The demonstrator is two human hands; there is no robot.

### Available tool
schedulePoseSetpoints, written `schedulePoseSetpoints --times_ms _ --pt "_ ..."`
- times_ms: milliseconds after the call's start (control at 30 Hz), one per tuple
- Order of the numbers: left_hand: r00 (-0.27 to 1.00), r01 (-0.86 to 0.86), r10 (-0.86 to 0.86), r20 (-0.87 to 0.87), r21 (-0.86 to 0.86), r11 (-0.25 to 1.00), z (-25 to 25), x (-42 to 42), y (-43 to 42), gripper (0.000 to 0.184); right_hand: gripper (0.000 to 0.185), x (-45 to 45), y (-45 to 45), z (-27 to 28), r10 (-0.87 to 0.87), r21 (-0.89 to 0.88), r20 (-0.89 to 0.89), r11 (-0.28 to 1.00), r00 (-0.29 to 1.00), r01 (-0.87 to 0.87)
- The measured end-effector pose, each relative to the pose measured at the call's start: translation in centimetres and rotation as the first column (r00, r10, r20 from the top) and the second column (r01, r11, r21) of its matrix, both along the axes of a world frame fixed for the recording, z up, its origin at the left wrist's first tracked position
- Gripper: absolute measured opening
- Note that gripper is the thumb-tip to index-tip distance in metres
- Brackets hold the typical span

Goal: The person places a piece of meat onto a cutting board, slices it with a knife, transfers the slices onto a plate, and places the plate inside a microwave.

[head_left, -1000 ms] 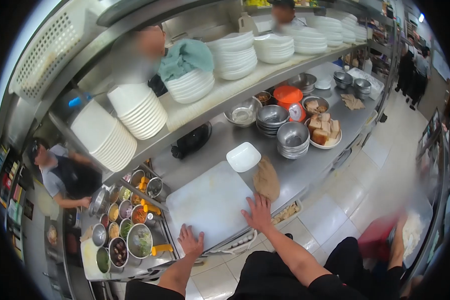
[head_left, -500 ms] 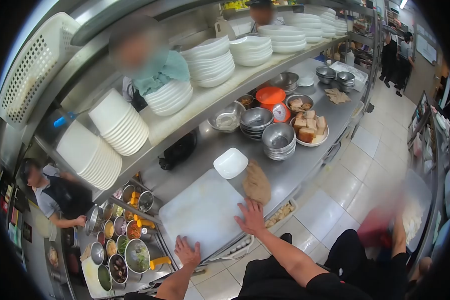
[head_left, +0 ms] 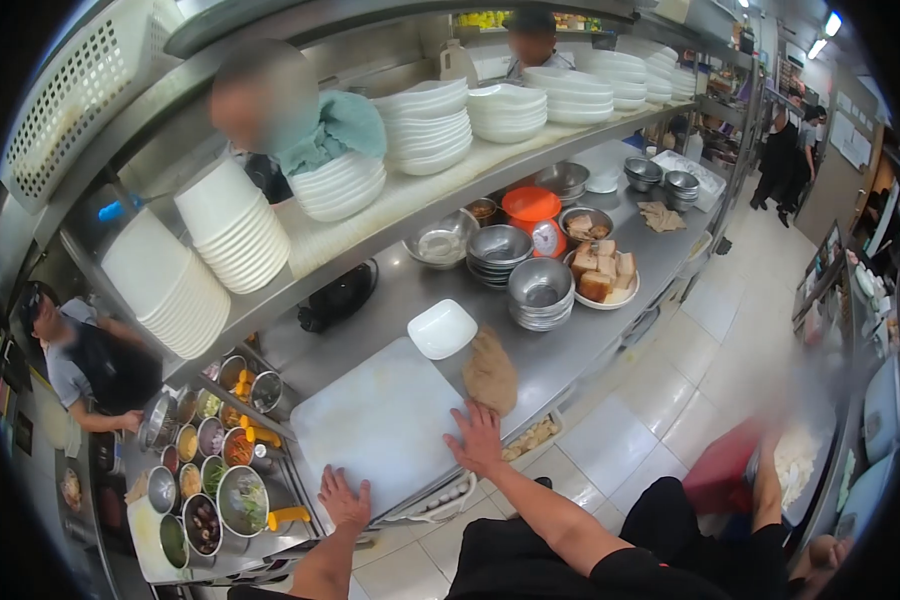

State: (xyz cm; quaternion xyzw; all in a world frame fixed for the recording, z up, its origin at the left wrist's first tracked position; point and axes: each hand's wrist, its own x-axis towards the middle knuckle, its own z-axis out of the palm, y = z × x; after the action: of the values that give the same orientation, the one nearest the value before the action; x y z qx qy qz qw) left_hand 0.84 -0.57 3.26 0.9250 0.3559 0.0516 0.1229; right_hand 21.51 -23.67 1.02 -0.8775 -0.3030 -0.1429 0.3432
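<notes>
Apparently empty, the left hand (head_left: 346, 498) and right hand (head_left: 478, 442) lie wide-fingered along the near edge of the board (head_left: 370, 425), the right's fingertips by the cloth (head_left: 490, 372). A hard push from either could slide the board into the dish (head_left: 442, 328) just beyond.

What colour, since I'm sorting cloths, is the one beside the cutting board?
The cloth is tan-brown, seen best in the head view.

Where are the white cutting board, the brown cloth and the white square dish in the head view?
White cutting board (head_left: 375, 420): head view, bare middle of its top.
Brown cloth (head_left: 490, 374): head view, middle of its crumpled upper surface.
White square dish (head_left: 442, 328): head view, its inside bottom.
</notes>
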Motion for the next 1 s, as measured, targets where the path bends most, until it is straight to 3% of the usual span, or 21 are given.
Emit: schedulePoseSetpoints --times_ms 400,467,600,667,733,1000 --pt "0.999 0.043 -0.044 0.024 0.035 0.998 -0.1 0.1 -0.1 0.069 0.053 -0.1 0.0 -0.3 -0.006 -0.045 -0.032 0.999 0.999 0.004" --pt "1.000 -0.015 0.015 -0.009 0.037 0.999 -0.5 0.3 0.1 0.074 0.054 0.0 -0.4 0.0 -0.013 -0.041 -0.045 0.999 0.999 0.011" --pt "0.999 0.034 -0.033 -0.012 0.120 0.992 -0.1 0.3 -0.2 0.072 0.052 -0.3 -0.3 0.0 -0.019 -0.023 -0.006 1.000 1.000 0.019" --pt "0.995 0.096 -0.100 0.011 0.189 0.977 -2.5 -0.7 1.9 0.071 0.051 -0.3 -0.1 -0.1 -0.007 -0.034 -0.018 0.999 1.000 0.007" --pt "0.987 0.066 -0.048 -0.152 0.114 0.991 -3.3 -1.2 2.5 0.082 0.051 -0.2 -0.1 -0.4 -0.007 -0.024 -0.026 1.000 1.000 0.006" --pt "0.984 0.080 -0.035 -0.173 0.262 0.962 -4.0 -1.0 3.0 0.077 0.051 -0.2 -0.1 -1.3 -0.028 -0.017 -0.018 0.999 0.999 0.028"
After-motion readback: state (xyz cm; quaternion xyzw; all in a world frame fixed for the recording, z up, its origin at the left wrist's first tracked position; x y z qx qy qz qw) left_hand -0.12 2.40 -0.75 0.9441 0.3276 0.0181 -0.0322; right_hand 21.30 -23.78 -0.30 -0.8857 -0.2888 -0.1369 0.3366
